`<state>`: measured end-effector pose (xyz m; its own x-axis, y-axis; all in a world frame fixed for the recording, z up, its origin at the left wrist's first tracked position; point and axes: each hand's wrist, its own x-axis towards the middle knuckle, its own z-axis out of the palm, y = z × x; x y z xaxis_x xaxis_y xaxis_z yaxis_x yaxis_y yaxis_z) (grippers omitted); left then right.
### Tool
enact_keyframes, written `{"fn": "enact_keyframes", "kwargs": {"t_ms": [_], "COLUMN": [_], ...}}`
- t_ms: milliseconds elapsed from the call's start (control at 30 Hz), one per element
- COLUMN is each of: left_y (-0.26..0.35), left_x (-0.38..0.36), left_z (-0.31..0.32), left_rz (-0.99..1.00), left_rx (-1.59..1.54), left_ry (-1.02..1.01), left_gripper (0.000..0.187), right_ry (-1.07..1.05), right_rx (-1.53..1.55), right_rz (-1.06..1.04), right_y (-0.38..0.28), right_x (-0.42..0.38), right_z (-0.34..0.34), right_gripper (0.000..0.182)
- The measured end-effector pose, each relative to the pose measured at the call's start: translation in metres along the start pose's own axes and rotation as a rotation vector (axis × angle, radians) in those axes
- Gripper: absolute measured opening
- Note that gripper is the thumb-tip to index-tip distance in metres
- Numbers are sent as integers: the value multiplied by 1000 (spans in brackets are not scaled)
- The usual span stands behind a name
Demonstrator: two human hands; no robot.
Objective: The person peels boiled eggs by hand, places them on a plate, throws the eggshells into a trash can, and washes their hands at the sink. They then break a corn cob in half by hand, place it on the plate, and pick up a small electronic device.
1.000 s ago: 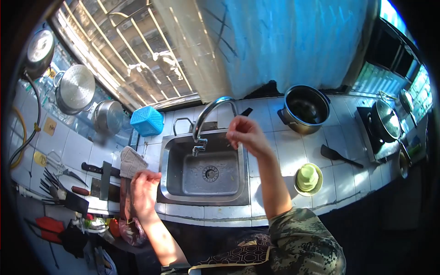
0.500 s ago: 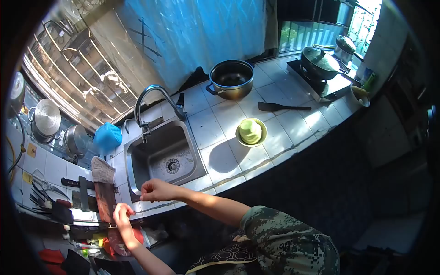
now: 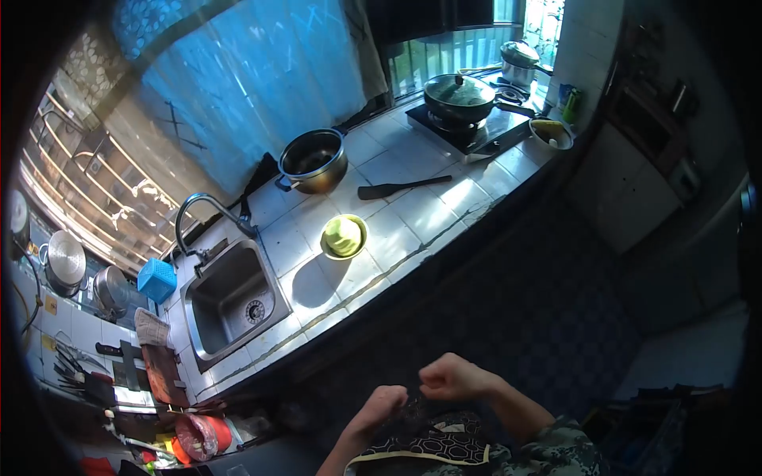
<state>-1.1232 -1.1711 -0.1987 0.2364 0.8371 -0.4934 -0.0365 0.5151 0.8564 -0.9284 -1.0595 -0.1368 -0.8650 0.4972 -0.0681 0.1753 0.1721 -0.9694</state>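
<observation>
Two hands at bottom centre of the frame, in front of the apron. Left hand (image 3: 383,403) was clenched, right hand (image 3: 452,378) was clenched just beside it, slightly higher. Couldn't tell if either had anything inside. Patterned apron (image 3: 459,450) with a pale edge was nearest to both.

Hands were well apart from the bench (image 3: 282,246). Red-brown board (image 3: 164,374) sat lower left, cloth (image 3: 152,327) at its upper end. Steel sink (image 3: 217,305) was left of centre, curved faucet (image 3: 184,213) over it. Yellow-green bowl (image 3: 363,247) sat near centre, pale green item (image 3: 343,235) in it, shadow to its lower left. Black spatula (image 3: 401,187) lay flat, upper right of the bowl. Open dark pot (image 3: 321,179) stood above the bowl.

Far end, upper right: stove (image 3: 494,145) carried a lidded pan (image 3: 459,101), lidded saucepan (image 3: 518,70) behind. Blue curtain (image 3: 238,87) hung upper left.
</observation>
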Motion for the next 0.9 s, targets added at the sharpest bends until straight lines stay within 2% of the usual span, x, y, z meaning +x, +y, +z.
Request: {"fn": "enact_keyframes", "kwargs": {"t_ms": [33,100,133,167,200,233,267,300,367,433,533,567,633,667,700,733,767,867,900], "left_y": [27,74,86,96,100,91,86,72,10,47,103,123,169,192,208,212,211,186,180], "left_x": [15,53,78,108,137,175,210,256,362,397,402,403,417,422,435,454,474,539,566], "left_z": [27,81,104,128,153,180,212,246,302,343,372,379,391,394,402,412,420,436,440], "left_rz": [-1,-25,-34,2,40,-1,-205,-361,19,94,195,227,287,162,37,49,94,213,248], "left_rx": [13,-9,6,11,6,-145,-636,-925,271,371,626,710,802,514,224,218,488,1269,1520], "left_ry": [-19,-386,-427,-610,-789,-898,-1086,-1177,-693,-727,-732,-732,-736,-785,-823,-827,-731,-364,-213], "left_gripper": [35,39,39,39,38,37,36,34,31,28,32,36,41,43,45,45,45,44,44], "right_ry": [71,190,263,334,364,407,452,505,763,930,1092,1094,1178,1183,1212,1195,1190,1276,1299], "right_rx": [14,25,109,180,161,524,902,907,722,477,130,127,32,22,313,596,582,377,306], "right_rz": [-75,-134,-247,-365,-350,-527,-710,-710,-276,142,798,798,380,379,29,-324,-323,111,253], "right_y": [-17,-30,-28,-22,3,48,83,108,118,166,233,211,132,126,125,129,150,194,220], "right_x": [-37,-109,-144,-175,-198,-216,-235,-267,-251,-299,-355,-363,-375,-383,-392,-397,-408,-363,-357], "right_z": [-28,-74,-94,-114,-132,-147,-153,-151,-208,-207,-231,-252,-302,-319,-335,-351,-371,-453,-454], "right_gripper": [30,31,34,38,38,40,42,42,27,21,38,38,45,45,48,51,51,48,48]}}
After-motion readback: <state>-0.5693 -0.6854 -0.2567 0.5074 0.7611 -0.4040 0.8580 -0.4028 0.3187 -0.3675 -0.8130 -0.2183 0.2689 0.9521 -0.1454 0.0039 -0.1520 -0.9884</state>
